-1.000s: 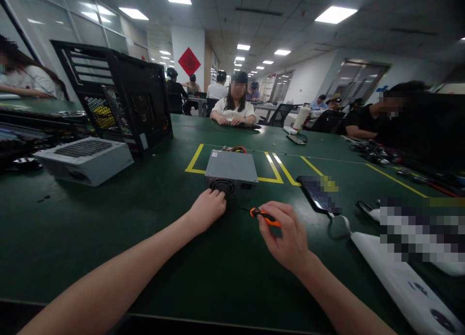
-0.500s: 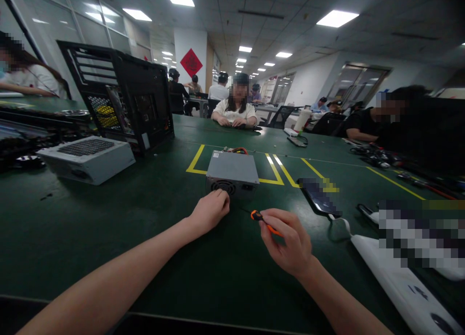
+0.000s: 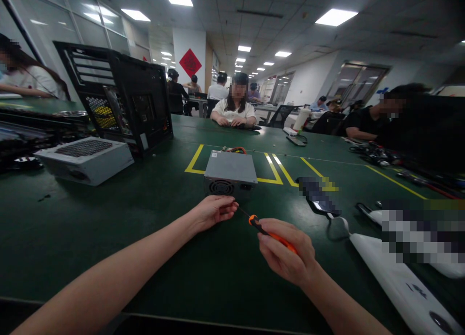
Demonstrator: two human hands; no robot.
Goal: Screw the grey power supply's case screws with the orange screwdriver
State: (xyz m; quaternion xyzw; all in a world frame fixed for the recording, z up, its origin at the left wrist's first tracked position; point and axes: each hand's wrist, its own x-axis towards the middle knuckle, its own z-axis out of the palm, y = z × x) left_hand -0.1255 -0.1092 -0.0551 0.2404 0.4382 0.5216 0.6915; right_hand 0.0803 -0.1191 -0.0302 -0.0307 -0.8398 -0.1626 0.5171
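A grey computer power supply (image 3: 231, 166) sits in front of me, its fan grille and power socket facing me and coloured cables behind it. My right hand (image 3: 286, 250) grips an orange and black screwdriver (image 3: 274, 236), whose thin shaft points up and left. Just in front of the power supply, my left hand (image 3: 214, 213) is pinched at the fingertips, close to the screwdriver's tip. Whatever lies between those fingertips is too small to make out.
Another power supply (image 3: 87, 160) and a black computer case (image 3: 123, 93) stand on the left of the green table (image 3: 174, 286). To the right lie a phone (image 3: 317, 197) with a cable and a white power strip or box (image 3: 392, 277). A person (image 3: 236, 105) sits opposite.
My left hand has come away from the power supply's front, its fingertips now turned to the right by the screwdriver tip. My right hand has tilted the screwdriver, showing more of its handle.
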